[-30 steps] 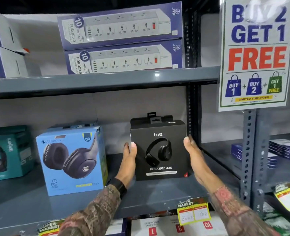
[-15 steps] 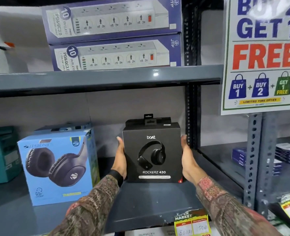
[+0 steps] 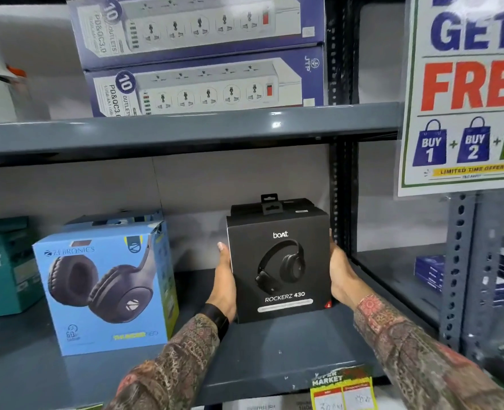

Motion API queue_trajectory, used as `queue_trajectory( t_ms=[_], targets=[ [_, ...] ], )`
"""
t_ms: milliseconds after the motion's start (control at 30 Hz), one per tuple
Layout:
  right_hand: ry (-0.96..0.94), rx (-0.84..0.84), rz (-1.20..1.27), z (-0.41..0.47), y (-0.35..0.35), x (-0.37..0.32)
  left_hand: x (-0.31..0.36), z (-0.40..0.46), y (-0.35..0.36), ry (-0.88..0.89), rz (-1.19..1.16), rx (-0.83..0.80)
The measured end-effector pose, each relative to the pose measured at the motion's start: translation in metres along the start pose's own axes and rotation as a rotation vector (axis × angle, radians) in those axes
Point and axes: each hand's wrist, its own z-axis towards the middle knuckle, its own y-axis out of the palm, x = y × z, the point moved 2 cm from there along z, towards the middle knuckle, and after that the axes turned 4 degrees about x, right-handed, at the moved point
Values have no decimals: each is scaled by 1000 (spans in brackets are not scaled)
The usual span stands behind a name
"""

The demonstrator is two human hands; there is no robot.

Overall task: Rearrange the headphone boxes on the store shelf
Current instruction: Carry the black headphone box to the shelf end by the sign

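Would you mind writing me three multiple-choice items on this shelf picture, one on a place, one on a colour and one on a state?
1. Where does the light blue headphone box stand relative to the black headphone box?
A. To its left on the same shelf
B. On the shelf above it
C. On top of it

2. What colour are the two power strip boxes on the upper shelf?
A. Red
B. Purple-blue
C. Yellow

3. How is the black headphone box held?
A. By one hand on its top
B. By no hand at all
C. Between the left hand and the right hand, one on each side

Answers: 1 A, both boxes share the lower shelf; 2 B, their borders are purple-blue; 3 C, each palm presses one side face.
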Motion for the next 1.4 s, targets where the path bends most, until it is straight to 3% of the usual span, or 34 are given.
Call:
queue_trajectory(
  t_ms=[133,433,567,700,1100,1267,1333,1400],
  targets=[
    [17,15,44,-2,-8,-3,-1,-1,7,-42,-20,-32],
    [36,50,-27,-9,-1,-9,-2,-2,16,-20,-1,159],
    [34,98,12,-4,0,-6,-6,-4,15,-70,-13,84],
    [19,215,49,2,0,-5,-2,-10,21,-34,45,178],
    [-10,380,116,10,2,3,-7,8,10,-48,84,173],
    [-30,324,88,1,-3,0,-6,1,6,-36,106,132],
    [-106,419,59,-14,-8,-5,-1,-10,5,-16,125,115],
    [-264,638,-82,-39,-9,-11,9,-32,0,65,199,120]
  ],
)
